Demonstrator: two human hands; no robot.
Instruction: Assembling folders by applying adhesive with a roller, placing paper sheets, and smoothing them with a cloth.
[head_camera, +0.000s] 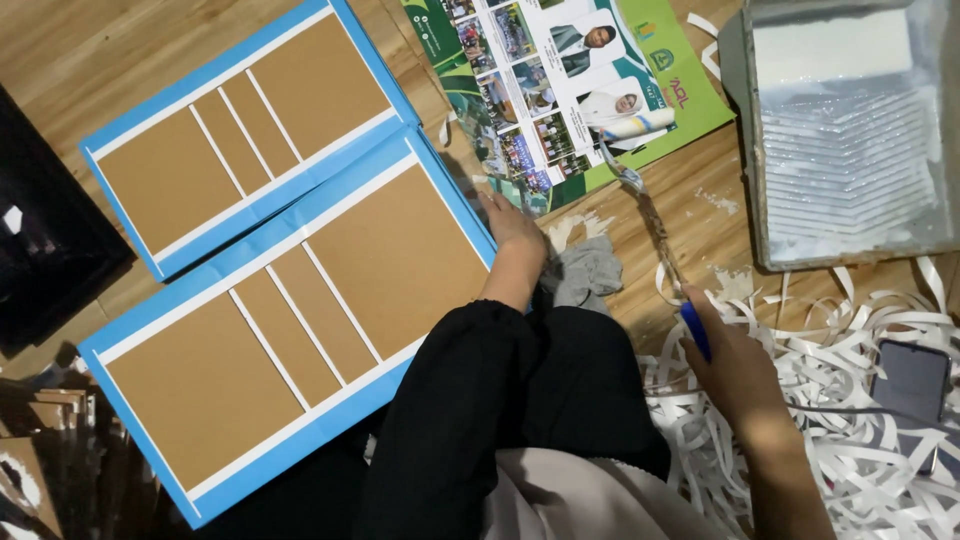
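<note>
— Two hands, each on its own job. The left hand (510, 222) lies flat, fingers spread, on the near corner of the closer blue-bordered brown cardboard panel set with white gaps (285, 335). Nothing is pinched; it reads as a weight keeping the board from sliding on the wooden floor (90, 50).

— And the other?

— The right hand (735, 365) is closed round the blue handle of a long thin brush (655, 225). The shaft runs up and away from the fist, its tip lying on the green printed sheet of small photographs (560, 90), probably laid there to catch glue.

— Is the tip loaded?

— It looks pale and wet, though I can't be sure at this blur.

— What sits around that grip?

— Beyond the fist, to the outside, is a grey ribbed paint tray holding white liquid (850, 130), within easy dipping range. Under and beside the wrist lie curled white paper strips (800, 350), with a dark phone (910, 380) resting on them. Between the two hands is a crumpled grey rag (590, 272), handy for wiping.

— The second board?

— A matching blue-and-brown panel (245, 125) lies further off, beyond the left hand, touching the first.
</note>
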